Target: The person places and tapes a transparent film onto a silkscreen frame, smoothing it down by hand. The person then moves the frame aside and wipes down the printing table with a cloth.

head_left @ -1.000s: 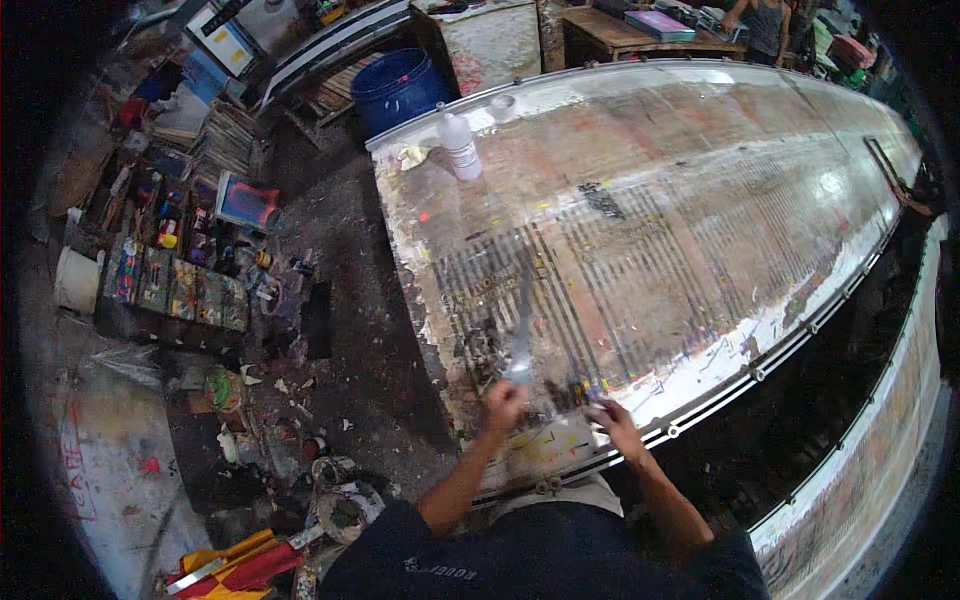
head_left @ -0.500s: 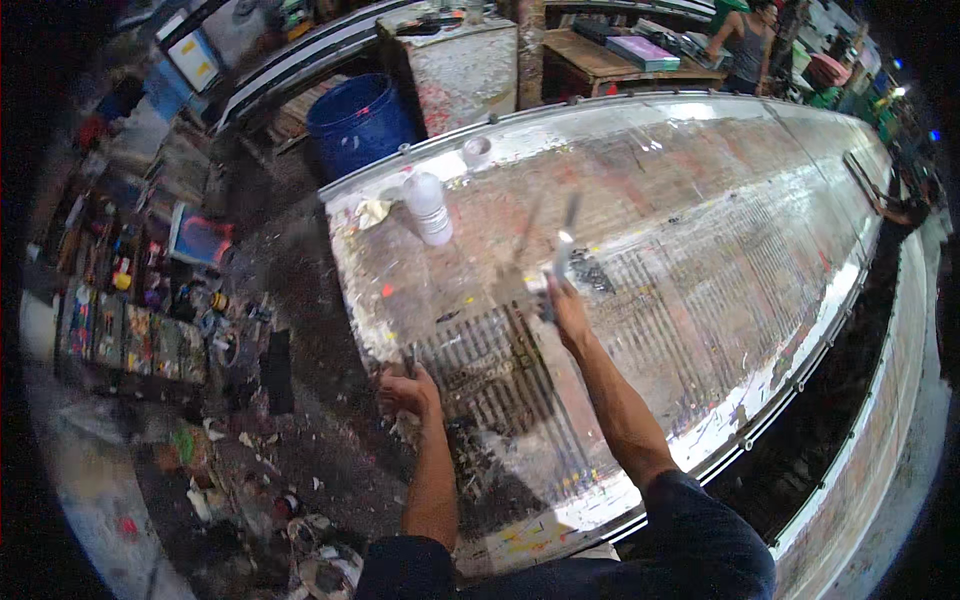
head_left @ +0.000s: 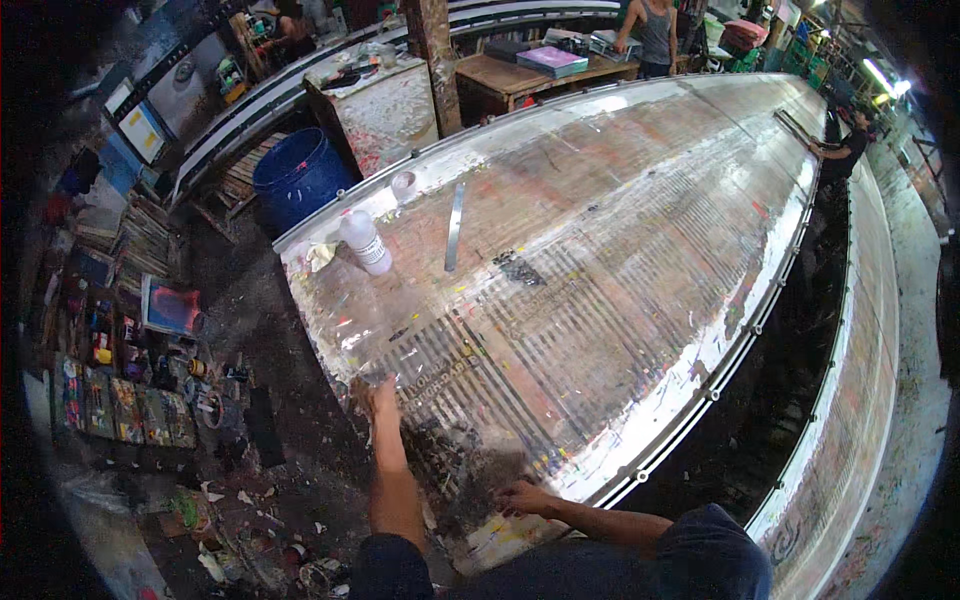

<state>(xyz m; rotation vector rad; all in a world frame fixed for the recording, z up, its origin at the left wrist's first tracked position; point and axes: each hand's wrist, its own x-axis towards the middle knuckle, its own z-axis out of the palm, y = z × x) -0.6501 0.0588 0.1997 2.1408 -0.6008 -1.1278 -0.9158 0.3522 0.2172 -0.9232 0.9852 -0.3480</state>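
My left hand (head_left: pixel 377 400) is at the left edge of the long table, above the dark striped patch of its surface. Its fingers are blurred, and I cannot make out whether anything is in them. Low over the near edge, my right hand (head_left: pixel 528 498) has its fingers apart and reaches leftward beside a dark smudged area, with nothing visible in it. A flat metal strip (head_left: pixel 454 230), like a ruler, lies on the table beyond both hands. Left of it stands a whitish plastic bottle (head_left: pixel 367 243), with a crumpled pale cloth (head_left: pixel 321 256) beside it.
The stained table (head_left: pixel 610 220) runs far to the right, with a small round cup (head_left: pixel 403 187) by its far rim. A blue drum (head_left: pixel 303 175) stands beyond. Cluttered shelves (head_left: pixel 125 410) are at left. One person (head_left: pixel 655 35) is behind; another (head_left: pixel 846 150) works at the far end.
My right hand has put the metal strip down and drawn back to the near edge. The left hand has shifted slightly left. The view has swung to the right.
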